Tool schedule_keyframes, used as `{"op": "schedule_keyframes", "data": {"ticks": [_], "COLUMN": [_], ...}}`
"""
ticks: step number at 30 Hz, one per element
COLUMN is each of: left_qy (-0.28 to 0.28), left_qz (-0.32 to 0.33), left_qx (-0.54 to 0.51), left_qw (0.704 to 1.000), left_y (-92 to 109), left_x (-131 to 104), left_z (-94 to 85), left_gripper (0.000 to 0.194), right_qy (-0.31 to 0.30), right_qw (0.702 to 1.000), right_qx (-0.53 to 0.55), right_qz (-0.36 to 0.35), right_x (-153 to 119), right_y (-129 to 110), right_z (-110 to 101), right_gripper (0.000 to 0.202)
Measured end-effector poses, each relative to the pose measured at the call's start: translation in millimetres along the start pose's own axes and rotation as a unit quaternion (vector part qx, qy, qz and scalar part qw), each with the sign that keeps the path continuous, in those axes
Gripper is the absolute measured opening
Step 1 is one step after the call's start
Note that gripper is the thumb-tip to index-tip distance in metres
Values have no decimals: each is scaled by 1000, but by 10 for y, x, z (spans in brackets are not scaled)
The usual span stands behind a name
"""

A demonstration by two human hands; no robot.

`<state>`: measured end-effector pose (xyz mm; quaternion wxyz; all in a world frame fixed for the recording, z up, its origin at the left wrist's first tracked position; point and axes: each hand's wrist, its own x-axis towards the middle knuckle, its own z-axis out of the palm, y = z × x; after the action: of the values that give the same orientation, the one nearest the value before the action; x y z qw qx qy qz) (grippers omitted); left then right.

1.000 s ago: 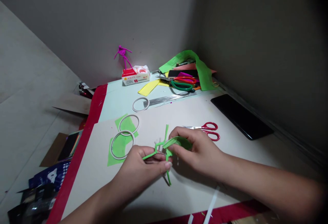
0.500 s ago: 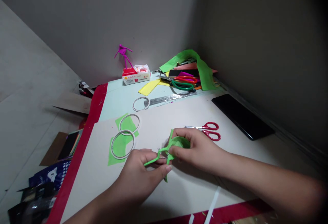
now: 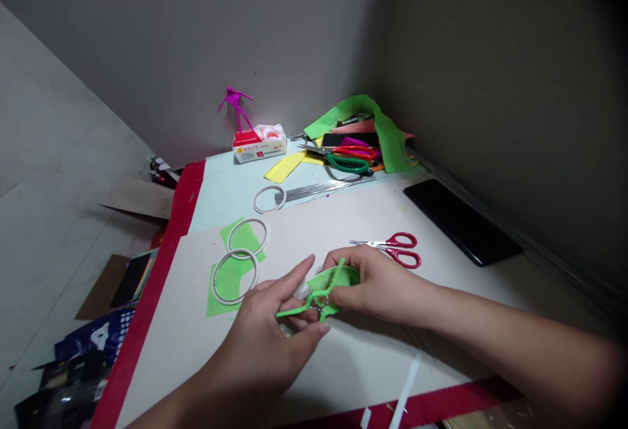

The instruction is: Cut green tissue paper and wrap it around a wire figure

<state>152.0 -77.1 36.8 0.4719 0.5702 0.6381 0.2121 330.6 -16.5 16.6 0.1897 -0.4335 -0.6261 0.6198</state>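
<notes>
A green paper-wrapped wire figure [image 3: 314, 297] is held between both hands above the table, with thin limbs and bits of bare wire showing at its middle. My left hand [image 3: 279, 324] supports it from the left, thumb and bent fingers about the wire, index finger lifted and stretched out. My right hand [image 3: 370, 285] is closed on its right side, pinching the figure along with a strip of green crepe paper [image 3: 326, 276]. The right fingertips are partly hidden behind the paper. Red-handled scissors [image 3: 392, 246] lie just beyond my right hand.
Two white rings [image 3: 235, 276] rest on green paper pieces at left. Farther back are another ring [image 3: 269, 199], a bundle of wires [image 3: 318, 188], green-handled scissors [image 3: 349, 163] and a small box [image 3: 260, 146] below a purple figure [image 3: 236, 101]. A black phone [image 3: 458, 220] lies right.
My left index finger has lifted off and straightened. The green figure has turned in my hands, its upper limb now leaning right, and more of the paper strip shows behind it.
</notes>
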Motion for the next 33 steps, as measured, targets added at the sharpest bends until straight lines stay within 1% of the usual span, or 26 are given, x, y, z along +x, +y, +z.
{"op": "schedule_keyframes", "data": {"ticks": [3, 6, 8, 11, 13, 15, 17, 18, 20, 21, 22, 24, 26, 28, 30, 31, 32, 33], "left_qy": [4, 60, 71, 28, 20, 19, 9, 3, -8, -8, -4, -18, -41, -54, -43, -38, -35, -34], "left_qz": [21, 15, 26, 77, 90, 86, 80, 77, 66, 58, 48, 19, -28, -75, -91, -87, -79, -73], "left_qx": [17, -10, -31, 5, 40, 63, 87, 96, 95, 81, 58, 4, -69, -155, -224, -243, -257, -271], "left_qw": [1000, 998, 997, 997, 995, 994, 993, 992, 993, 995, 997, 1000, 996, 984, 969, 965, 962, 959], "left_y": [-10, -40, -64, -80, -68, -45, -23, -15, -9, -9, -9, -8, -1, 9, 11, 7, 0, -8], "left_x": [1, -17, -26, -21, -8, 4, 7, 4, -10, -19, -27, -34, -21, 14, 60, 81, 97, 108], "left_z": [10, 32, 33, 9, -11, -26, -36, -41, -53, -61, -71, -98, -135, -177, -219, -238, -255, -270], "left_gripper": [67, 66, 65, 56, 48, 33, 11, 6, 13, 13, 11, 12, 19, 23, 24, 24, 24, 24], "right_qy": [-18, -27, -35, -54, -63, -66, -78, -86, -103, -113, -124, -141, -123, -58, 6, 17, 15, -2], "right_qw": [1000, 999, 999, 995, 993, 992, 988, 985, 978, 973, 968, 958, 963, 979, 982, 980, 978, 976], "right_qx": [6, 19, 39, 76, 95, 108, 131, 144, 175, 192, 209, 238, 235, 197, 166, 157, 150, 138], "right_qz": [-2, 0, 10, 22, 22, 25, 33, 39, 54, 61, 67, 71, 44, -18, -88, -120, -146, -168], "right_x": [-1, 4, 11, 26, 33, 33, 25, 20, 9, 6, 6, 18, 45, 73, 83, 78, 67, 51], "right_y": [-5, 9, 27, 50, 52, 42, 23, 14, -2, -6, -5, 9, 39, 74, 90, 85, 71, 49], "right_z": [-10, -13, -15, -19, -19, -15, -6, 0, 13, 19, 24, 25, 9, -30, -91, -126, -160, -190], "right_gripper": [12, 13, 16, 21, 21, 19, 19, 20, 23, 23, 23, 22, 20, 27, 40, 46, 48, 46]}}
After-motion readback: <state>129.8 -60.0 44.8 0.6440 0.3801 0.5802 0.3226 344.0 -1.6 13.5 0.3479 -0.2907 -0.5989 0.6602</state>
